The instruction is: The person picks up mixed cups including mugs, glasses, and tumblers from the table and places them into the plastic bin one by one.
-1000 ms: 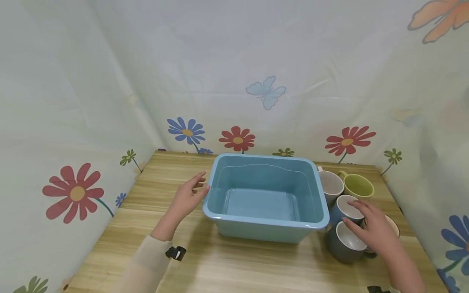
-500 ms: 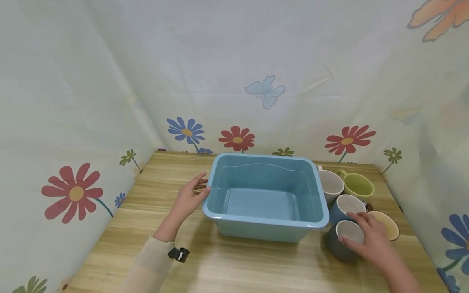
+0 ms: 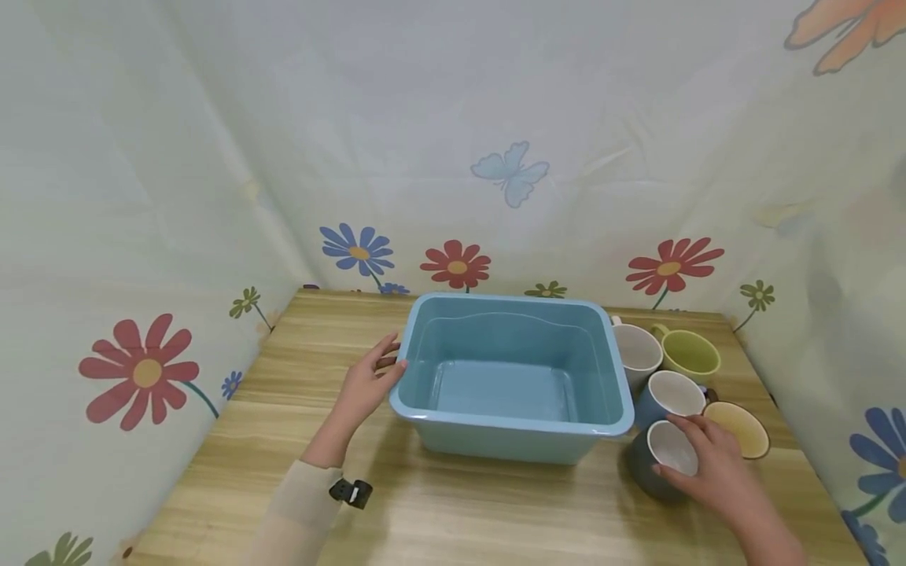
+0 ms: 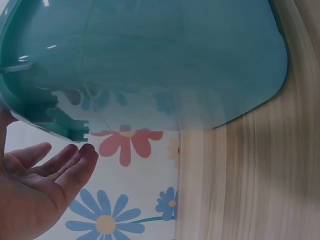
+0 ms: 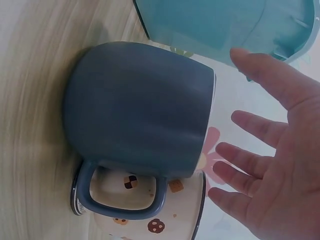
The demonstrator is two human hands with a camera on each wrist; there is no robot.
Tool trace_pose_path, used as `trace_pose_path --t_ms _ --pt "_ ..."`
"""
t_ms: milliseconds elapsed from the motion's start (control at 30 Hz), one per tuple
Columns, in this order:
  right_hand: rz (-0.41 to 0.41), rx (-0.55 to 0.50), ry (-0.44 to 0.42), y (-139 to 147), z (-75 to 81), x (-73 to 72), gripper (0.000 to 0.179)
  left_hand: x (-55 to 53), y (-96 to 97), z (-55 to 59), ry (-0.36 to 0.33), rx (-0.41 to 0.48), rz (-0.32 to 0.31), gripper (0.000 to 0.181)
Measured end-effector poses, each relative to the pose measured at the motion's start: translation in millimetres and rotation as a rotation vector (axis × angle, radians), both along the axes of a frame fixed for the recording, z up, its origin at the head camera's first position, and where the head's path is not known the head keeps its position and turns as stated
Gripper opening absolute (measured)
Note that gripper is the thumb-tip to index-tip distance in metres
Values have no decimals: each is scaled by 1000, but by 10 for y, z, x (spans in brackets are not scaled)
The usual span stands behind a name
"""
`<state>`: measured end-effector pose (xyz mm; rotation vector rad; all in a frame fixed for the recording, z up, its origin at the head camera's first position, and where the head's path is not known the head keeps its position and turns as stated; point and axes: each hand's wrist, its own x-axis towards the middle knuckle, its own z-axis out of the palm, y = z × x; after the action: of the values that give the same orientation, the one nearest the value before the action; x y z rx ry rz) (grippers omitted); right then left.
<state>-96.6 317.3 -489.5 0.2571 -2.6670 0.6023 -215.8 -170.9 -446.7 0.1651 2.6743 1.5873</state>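
1. Hanging just over the rim of the dark grey mug [image 3: 651, 472], the right hand [image 3: 718, 464] is wide, its fingers and thumb spread apart, holding nothing.
2. The dark grey mug stands upright on the bench [image 3: 439, 523], just beside the right front corner of the blue bin. In the right wrist view its handle points toward a cream mug.
3. A pale sleeve [image 3: 304, 487] covers the left forearm, with a black band [image 3: 350, 493] beside its cuff.
4. The cream mug [image 3: 739, 432] has a dark rim and small brown prints; the right hand hides part of it in the head view.
5. A blue mug [image 3: 675, 393] with a white inside stands just behind the dark grey one; whether the two touch, I cannot tell.
6. The left hand [image 3: 362, 389] is at the left rim of the bin, fingers loosely extended and gripping nothing. How firmly the thumb meets the rim, I cannot tell.
7. The blue bin [image 3: 495, 444] sits on the middle of the bench, its bare floor showing.
8. Near its right side stands a white mug [image 3: 637, 346], and next to that a green mug [image 3: 690, 354].
9. Farthest back hangs a pale curtain [image 3: 283, 118] printed with flowers and butterflies.
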Motion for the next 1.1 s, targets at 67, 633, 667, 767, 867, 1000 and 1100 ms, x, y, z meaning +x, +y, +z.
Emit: trace_pose_path --t_ms 67,633,667,767,867,1000,1100 --pt "2 6 16 -7 -10 -3 73 -12 2 -15 1 28 -4 63" --pt "-12 54 -207 -56 29 -40 81 5 27 -88 -18 191 -48 56" --pt "-11 57 -217 -62 35 -47 82 7 30 -87 -19 190 -47 56" --pt "-11 66 -221 -81 44 -62 83 2 34 -93 -23 198 -46 55" --pt "-12 75 -223 -99 45 -74 83 -9 36 -98 -27 210 -46 55" --pt "-21 91 -268 -114 56 -107 84 -12 33 -104 -26 213 -52 55" --pt "-31 104 -309 -125 82 -142 84 -9 27 -103 -27 212 -59 55"
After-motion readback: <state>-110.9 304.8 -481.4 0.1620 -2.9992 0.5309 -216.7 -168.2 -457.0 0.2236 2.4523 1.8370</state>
